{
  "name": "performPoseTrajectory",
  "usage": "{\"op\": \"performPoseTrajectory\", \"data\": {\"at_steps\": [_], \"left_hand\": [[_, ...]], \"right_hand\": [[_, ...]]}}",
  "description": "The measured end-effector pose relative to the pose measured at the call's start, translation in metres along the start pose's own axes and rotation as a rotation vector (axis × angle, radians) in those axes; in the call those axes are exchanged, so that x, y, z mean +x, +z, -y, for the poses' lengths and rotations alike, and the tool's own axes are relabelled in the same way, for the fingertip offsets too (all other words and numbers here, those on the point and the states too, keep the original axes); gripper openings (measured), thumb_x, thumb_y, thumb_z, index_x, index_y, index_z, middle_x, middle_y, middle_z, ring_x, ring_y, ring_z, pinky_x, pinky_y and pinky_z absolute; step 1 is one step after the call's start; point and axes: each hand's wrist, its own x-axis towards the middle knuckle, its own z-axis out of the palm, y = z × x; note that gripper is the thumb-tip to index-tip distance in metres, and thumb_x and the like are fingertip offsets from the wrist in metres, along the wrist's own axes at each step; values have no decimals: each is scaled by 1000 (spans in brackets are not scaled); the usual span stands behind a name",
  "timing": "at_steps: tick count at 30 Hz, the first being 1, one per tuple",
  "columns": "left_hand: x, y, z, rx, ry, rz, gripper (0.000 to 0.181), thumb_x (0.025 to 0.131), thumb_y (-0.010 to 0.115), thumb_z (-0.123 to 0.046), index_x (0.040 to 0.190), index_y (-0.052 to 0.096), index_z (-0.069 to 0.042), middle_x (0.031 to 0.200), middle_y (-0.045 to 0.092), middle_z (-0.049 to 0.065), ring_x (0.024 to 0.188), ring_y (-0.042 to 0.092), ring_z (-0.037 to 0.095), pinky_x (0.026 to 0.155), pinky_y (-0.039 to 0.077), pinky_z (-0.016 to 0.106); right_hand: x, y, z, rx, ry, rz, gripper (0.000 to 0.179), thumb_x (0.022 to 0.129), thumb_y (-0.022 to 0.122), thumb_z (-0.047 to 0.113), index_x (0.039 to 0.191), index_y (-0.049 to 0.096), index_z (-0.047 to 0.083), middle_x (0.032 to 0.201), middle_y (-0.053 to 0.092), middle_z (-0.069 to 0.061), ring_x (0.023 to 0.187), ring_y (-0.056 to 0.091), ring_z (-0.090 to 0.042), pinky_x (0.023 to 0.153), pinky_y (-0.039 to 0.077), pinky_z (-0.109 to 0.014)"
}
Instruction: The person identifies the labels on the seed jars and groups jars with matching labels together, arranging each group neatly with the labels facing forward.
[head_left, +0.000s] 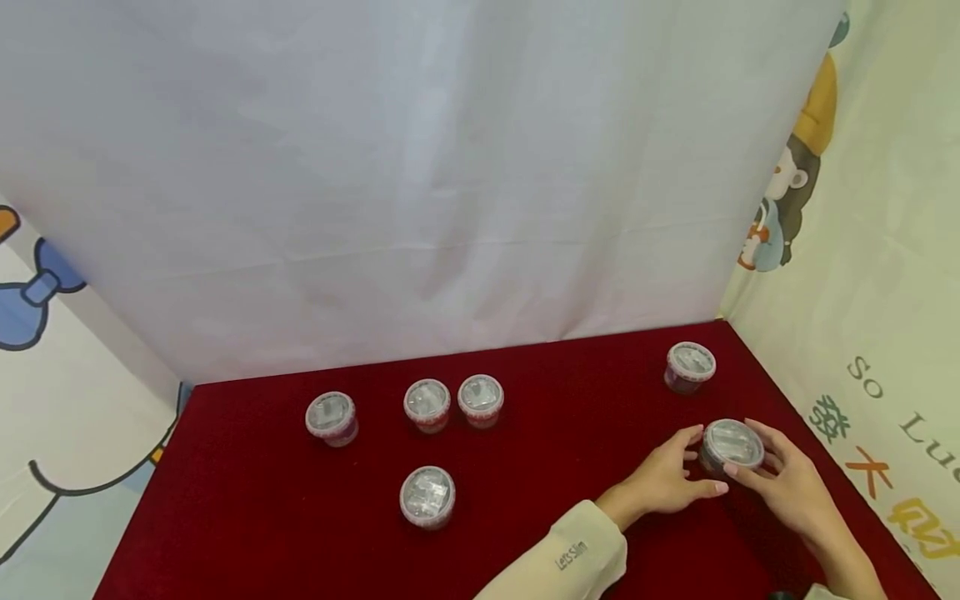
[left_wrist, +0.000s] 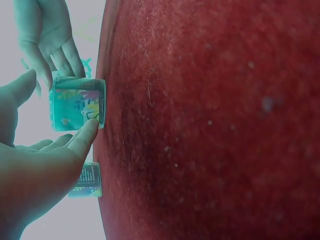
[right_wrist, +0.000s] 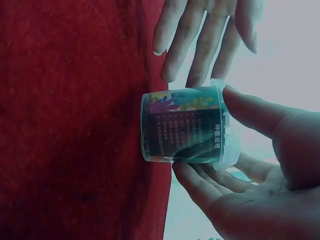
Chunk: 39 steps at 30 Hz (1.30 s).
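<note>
A small round plastic tub (head_left: 733, 444) with a pale-rimmed lid is near the right side of the red cloth. My right hand (head_left: 798, 492) grips it, thumb at the lid's rim and fingers against the opposite side, as the right wrist view shows. From the left, my left hand (head_left: 666, 479) reaches up to the same tub with loosely spread fingers; one fingertip appears to touch its side in the left wrist view. Printed on the tub's wall (right_wrist: 182, 130) are coloured leaf shapes and a dark panel of text. Behind it stands another tub (head_left: 688, 367).
Two similar tubs, a middle one (head_left: 427, 404) and its neighbour (head_left: 481, 400), stand side by side. A tub (head_left: 332, 418) is farther left, and one more (head_left: 427, 497) stands nearer. White curtain (head_left: 420, 183) borders the red table (head_left: 247, 500) behind; printed cloth (head_left: 892, 333) hangs right.
</note>
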Motion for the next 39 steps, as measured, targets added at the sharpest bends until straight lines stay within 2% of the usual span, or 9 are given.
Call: {"op": "performPoseTrajectory", "data": {"at_steps": [2,4,6,9,18,23,26,33,39], "left_hand": [[-1,-1,0,3,13,2,72,95,77,-18,156,39,-13,154,50,-2,130,57,7,93,52,14],[-3,-2,1,8,27,-5,72,95,77,-18,156,40,-13,152,52,-2,128,57,5,92,52,14],[-5,-5,2,10,36,-17,71,95,76,-18,155,40,-12,150,53,-2,127,57,4,92,51,13],[-10,-10,4,-5,46,-39,69,95,76,-16,154,42,-10,147,56,1,127,57,5,93,51,12],[-26,-38,17,-33,116,-129,57,97,74,-15,147,51,-4,128,63,4,114,61,4,92,51,13],[-35,-54,23,-53,134,-146,53,95,76,-15,144,56,-5,119,62,3,105,61,2,91,52,14],[-40,-63,25,-59,131,-136,53,96,76,-17,144,57,-6,122,61,2,108,61,2,93,51,15],[-56,-84,32,-98,128,-71,64,99,71,-18,155,44,-6,151,55,8,131,58,13,104,48,19],[-72,-100,36,-203,108,-74,58,100,69,-16,153,47,-8,147,59,9,126,62,13,103,50,20]], "right_hand": [[0,2,1,-10,-21,-14,79,95,76,18,153,31,-12,144,46,-41,120,61,-40,72,49,-8],[-1,4,2,-3,-37,-19,78,95,77,17,152,33,-12,142,48,-41,111,65,-16,72,49,-8],[-1,5,4,5,-50,-21,77,94,78,17,151,35,-12,141,49,-40,102,57,9,72,50,-9],[-3,7,9,40,-64,-6,77,94,77,18,152,35,-10,143,48,-39,95,40,26,73,51,-10],[-9,16,32,162,-104,128,75,96,75,18,156,34,-4,152,41,-35,102,45,23,78,58,-19],[-8,23,47,227,-147,186,74,97,73,16,156,33,-3,150,44,-32,107,49,20,82,58,-19],[-6,27,53,237,-178,206,73,98,72,16,157,33,-3,151,44,-31,110,49,20,84,56,-16],[-2,37,71,283,-251,267,73,98,72,16,157,32,-2,153,43,-31,115,48,20,89,53,-13],[0,50,88,339,-290,319,72,100,70,16,158,30,-2,154,41,-32,118,48,20,93,49,-11]]}}
